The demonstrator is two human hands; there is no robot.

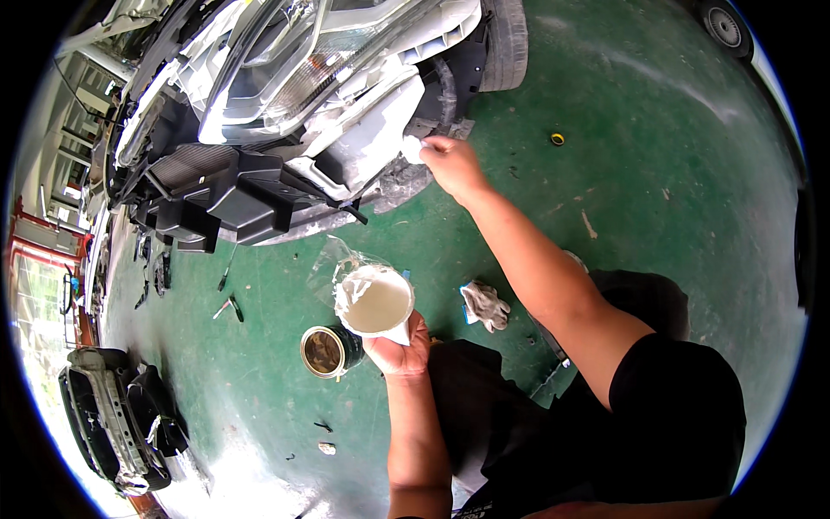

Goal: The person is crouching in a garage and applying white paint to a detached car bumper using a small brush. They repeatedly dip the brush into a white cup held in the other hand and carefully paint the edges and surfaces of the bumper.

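- While my left hand cups the white tub from below, fingers curled partly round, my right hand, farther ahead, pinches a white wad by a pale car panel.
- Should my left hand tip, the pale contents could spill; loose film might snag.
- Floor left of that hand: open can; right: gloves.
- Black bumper parts jut left of my right hand.

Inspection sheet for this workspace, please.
Surface: green floor, pale smears.
Job items: white cup with pale material; small white wad by a white car panel.
Clutter: pale glove, yellow ring, open can, slim tools.
Hands: left hand holds the cup; right hand pinches the wad; panel contact unclear.
Cables: thin dark strand upper left, possibly a cable.
Surroundings: headlight ahead; bumper-like part lower left; wheel upper right.
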